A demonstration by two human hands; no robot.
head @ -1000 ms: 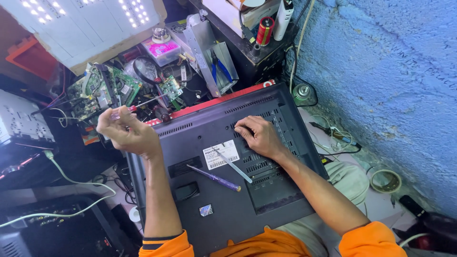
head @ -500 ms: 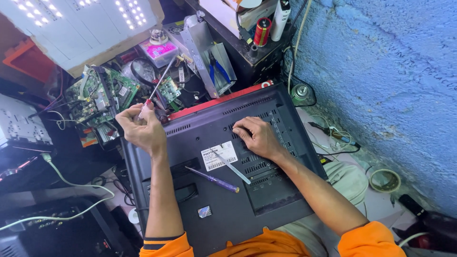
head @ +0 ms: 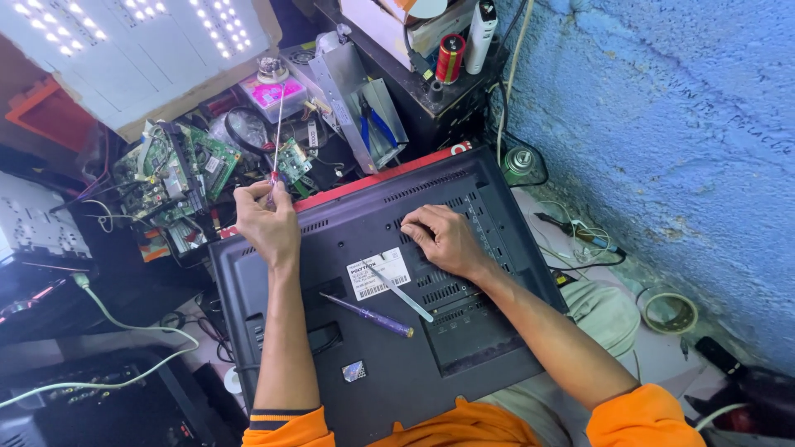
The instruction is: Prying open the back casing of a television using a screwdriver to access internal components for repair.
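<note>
A black television back cover [head: 464, 348] with a red top edge lies across my lap, a white label stuck near its middle. My left hand [head: 263, 222] is at the cover's upper left corner, closed round a thin screwdriver [head: 277, 132] whose long shaft points up and away. My right hand [head: 443, 238] rests flat on the vent slots at the cover's upper middle, fingers curled, holding nothing that I can see. A purple-handled screwdriver [head: 368, 314] and silver tweezers [head: 399, 291] lie loose on the cover below the label.
Green circuit boards [head: 178, 170] and tangled wires crowd the area beyond the cover's left corner. A white LED panel [head: 124, 41] leans at top left. A shelf with a red battery [head: 450, 58], pliers [head: 377, 124] and a blue wall [head: 679, 149] stand on the right.
My left hand has moved right from beside the cover to its upper left corner, and the screwdriver shaft has swung upright. My right hand has stayed on the vents.
</note>
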